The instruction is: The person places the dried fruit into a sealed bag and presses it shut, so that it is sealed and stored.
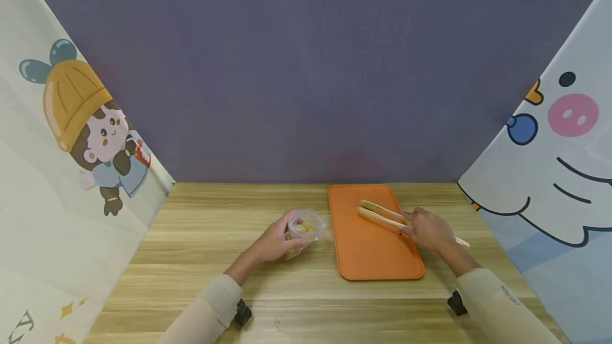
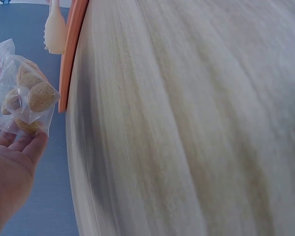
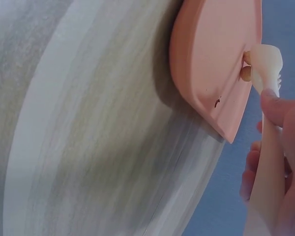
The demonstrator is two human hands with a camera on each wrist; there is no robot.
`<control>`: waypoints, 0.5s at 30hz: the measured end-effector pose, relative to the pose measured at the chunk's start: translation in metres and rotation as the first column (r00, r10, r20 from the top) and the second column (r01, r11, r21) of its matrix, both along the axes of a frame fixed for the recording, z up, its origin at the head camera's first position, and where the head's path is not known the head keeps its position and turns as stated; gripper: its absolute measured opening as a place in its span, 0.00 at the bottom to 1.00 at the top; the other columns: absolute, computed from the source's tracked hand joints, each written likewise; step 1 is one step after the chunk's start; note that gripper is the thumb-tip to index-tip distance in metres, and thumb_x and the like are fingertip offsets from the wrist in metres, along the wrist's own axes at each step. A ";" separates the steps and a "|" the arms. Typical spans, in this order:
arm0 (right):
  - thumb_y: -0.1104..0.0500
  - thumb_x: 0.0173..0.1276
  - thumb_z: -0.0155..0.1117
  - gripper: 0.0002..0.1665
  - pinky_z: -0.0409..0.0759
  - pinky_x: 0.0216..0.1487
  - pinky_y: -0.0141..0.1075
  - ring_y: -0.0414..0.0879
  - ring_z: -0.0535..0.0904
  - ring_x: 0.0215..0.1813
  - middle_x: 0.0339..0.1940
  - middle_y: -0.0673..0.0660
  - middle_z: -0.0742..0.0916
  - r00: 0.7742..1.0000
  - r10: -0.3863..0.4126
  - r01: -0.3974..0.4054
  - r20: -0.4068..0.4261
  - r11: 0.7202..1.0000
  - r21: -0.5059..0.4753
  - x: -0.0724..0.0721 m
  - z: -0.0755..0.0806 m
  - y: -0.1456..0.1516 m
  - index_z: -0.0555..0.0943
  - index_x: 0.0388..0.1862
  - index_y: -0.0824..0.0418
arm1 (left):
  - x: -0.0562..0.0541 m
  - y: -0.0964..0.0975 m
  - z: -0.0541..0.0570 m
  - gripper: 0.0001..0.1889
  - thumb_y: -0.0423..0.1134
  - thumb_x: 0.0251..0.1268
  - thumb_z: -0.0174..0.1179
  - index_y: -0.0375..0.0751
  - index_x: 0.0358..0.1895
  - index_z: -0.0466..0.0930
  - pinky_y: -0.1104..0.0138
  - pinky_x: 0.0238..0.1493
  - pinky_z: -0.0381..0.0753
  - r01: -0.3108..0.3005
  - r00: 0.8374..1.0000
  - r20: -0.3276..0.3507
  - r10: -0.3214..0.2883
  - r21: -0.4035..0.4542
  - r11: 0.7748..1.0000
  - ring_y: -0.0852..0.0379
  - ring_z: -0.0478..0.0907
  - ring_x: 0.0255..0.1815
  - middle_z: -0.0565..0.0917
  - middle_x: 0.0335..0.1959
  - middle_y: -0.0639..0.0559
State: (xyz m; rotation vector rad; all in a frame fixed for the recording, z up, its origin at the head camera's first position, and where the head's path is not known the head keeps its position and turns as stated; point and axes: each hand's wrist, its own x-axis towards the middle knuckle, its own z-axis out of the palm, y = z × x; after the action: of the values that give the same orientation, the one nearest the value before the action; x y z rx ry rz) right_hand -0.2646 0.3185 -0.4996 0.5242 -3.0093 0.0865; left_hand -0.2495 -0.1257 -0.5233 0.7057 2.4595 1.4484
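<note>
My left hand (image 1: 276, 239) grips a clear plastic bag (image 1: 314, 223) upright, with its mouth open, left of the orange tray (image 1: 370, 259). Several round, tan-brown snack balls (image 2: 41, 97) show through the bag in the left wrist view. My right hand (image 1: 432, 231) holds a pair of cream-coloured tongs (image 1: 382, 218) above the tray. The tongs' tips are apart and point left, with nothing visible between them in the head view. Beside the tongs' head in the right wrist view are two small brown round shapes (image 3: 245, 73); I cannot tell exactly where they lie.
The tray lies on a wood-grain table (image 1: 201, 238), a little right of centre. A dark blue-grey panel (image 1: 306, 78) rises behind the table. Printed cartoon panels flank it, one on the left (image 1: 43, 174) and one on the right (image 1: 564, 174).
</note>
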 end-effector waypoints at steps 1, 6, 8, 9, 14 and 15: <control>0.43 0.69 0.68 0.31 0.80 0.26 0.45 0.47 0.79 0.29 0.41 0.59 0.85 1.000 -0.004 0.004 0.003 1.000 0.003 0.000 -0.001 0.000 0.83 0.64 0.60 | 0.000 0.000 0.000 0.48 0.56 0.66 0.67 0.48 0.82 0.50 0.48 0.70 0.73 0.000 1.000 0.000 0.000 -0.001 1.000 0.46 0.75 0.70 0.75 0.69 0.43; 0.43 0.68 0.69 0.30 0.81 0.27 0.47 0.50 0.80 0.30 0.41 0.60 0.85 1.000 -0.002 0.002 0.000 1.000 0.020 0.001 -0.004 0.001 0.84 0.62 0.60 | -0.001 0.000 -0.001 0.48 0.56 0.66 0.67 0.46 0.82 0.50 0.48 0.70 0.73 0.005 1.000 -0.012 -0.005 -0.005 1.000 0.45 0.75 0.70 0.75 0.69 0.42; 0.43 0.68 0.69 0.30 0.82 0.28 0.48 0.51 0.81 0.30 0.40 0.60 0.85 1.000 0.004 -0.004 -0.007 1.000 0.023 0.001 -0.005 0.003 0.84 0.62 0.60 | -0.002 -0.001 -0.001 0.48 0.56 0.66 0.67 0.45 0.82 0.51 0.48 0.70 0.73 0.007 1.000 -0.021 -0.007 -0.005 1.000 0.45 0.75 0.70 0.76 0.68 0.42; 0.43 0.68 0.69 0.30 0.82 0.29 0.48 0.51 0.81 0.31 0.40 0.60 0.85 1.000 0.005 -0.005 -0.013 1.000 0.024 0.002 -0.005 0.003 0.84 0.62 0.60 | -0.002 -0.001 -0.001 0.48 0.56 0.66 0.67 0.45 0.82 0.51 0.48 0.70 0.74 0.007 1.000 -0.022 -0.008 -0.005 1.000 0.45 0.75 0.70 0.76 0.68 0.42; 0.45 0.68 0.70 0.29 0.82 0.29 0.48 0.51 0.81 0.30 0.41 0.60 0.86 1.000 0.008 -0.007 -0.023 1.000 0.004 0.001 -0.005 0.004 0.84 0.62 0.60 | -0.002 -0.001 -0.001 0.47 0.56 0.66 0.67 0.47 0.82 0.52 0.48 0.69 0.74 0.009 1.000 -0.025 -0.009 -0.001 1.000 0.45 0.76 0.69 0.76 0.68 0.42; 0.45 0.68 0.70 0.29 0.82 0.28 0.48 0.51 0.81 0.30 0.41 0.60 0.86 1.000 0.006 -0.006 -0.023 1.000 -0.001 0.001 -0.006 0.004 0.84 0.62 0.60 | -0.002 -0.001 -0.001 0.47 0.56 0.66 0.67 0.48 0.82 0.52 0.48 0.69 0.74 0.007 1.000 -0.023 -0.007 -0.001 1.000 0.45 0.76 0.69 0.76 0.68 0.42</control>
State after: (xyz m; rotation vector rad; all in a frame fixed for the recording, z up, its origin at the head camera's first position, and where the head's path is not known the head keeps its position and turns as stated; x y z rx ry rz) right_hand -0.2638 0.3228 -0.5053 0.5311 -2.9850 0.0814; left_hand -0.2513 -0.1265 -0.5241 0.7349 2.4717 1.4450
